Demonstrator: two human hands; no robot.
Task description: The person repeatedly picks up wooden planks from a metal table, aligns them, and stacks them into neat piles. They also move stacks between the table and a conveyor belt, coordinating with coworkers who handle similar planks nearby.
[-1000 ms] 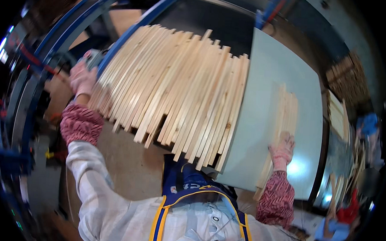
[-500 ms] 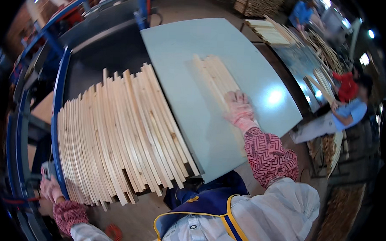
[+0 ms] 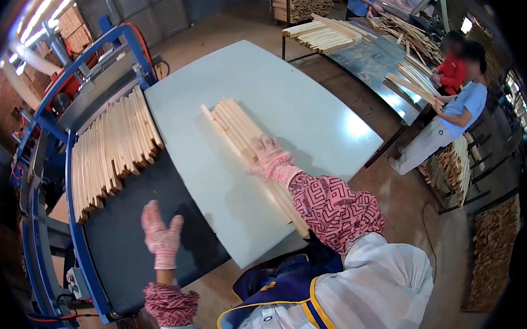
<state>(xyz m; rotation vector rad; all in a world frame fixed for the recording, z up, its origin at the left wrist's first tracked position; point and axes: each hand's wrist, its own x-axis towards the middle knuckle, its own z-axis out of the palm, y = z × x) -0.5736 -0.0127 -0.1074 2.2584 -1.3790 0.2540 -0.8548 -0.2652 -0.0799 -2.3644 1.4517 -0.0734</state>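
My right hand [image 3: 271, 159], in a pink-and-white work glove, grips a small bundle of pale wooden strips [image 3: 237, 123] lying slantwise on a light grey-green tabletop [image 3: 184, 96]. Its fingers curl over the top of them, and the near ends reach the table's front edge. To the left, my left hand [image 3: 162, 235], gloved alike, is raised over a black conveyor belt [image 3: 137, 218]. It is open, thumb apart from the fingers, with nothing in it. A wide row of wooden strips [image 3: 114, 149] lies side by side on the far part of that belt.
A blue machine frame [image 3: 73, 203] runs along the belt's left side, with a small grey control box [image 3: 77, 283] low on it. Two people [image 3: 460, 102] handle strips at a metal table [image 3: 362, 66] on the right. Stacked wood [image 3: 303, 4] stands behind.
The row of strips has travelled away along the belt. My left hand has left the control box and come over the belt. The right hand stays on its bundle; the view has shifted.
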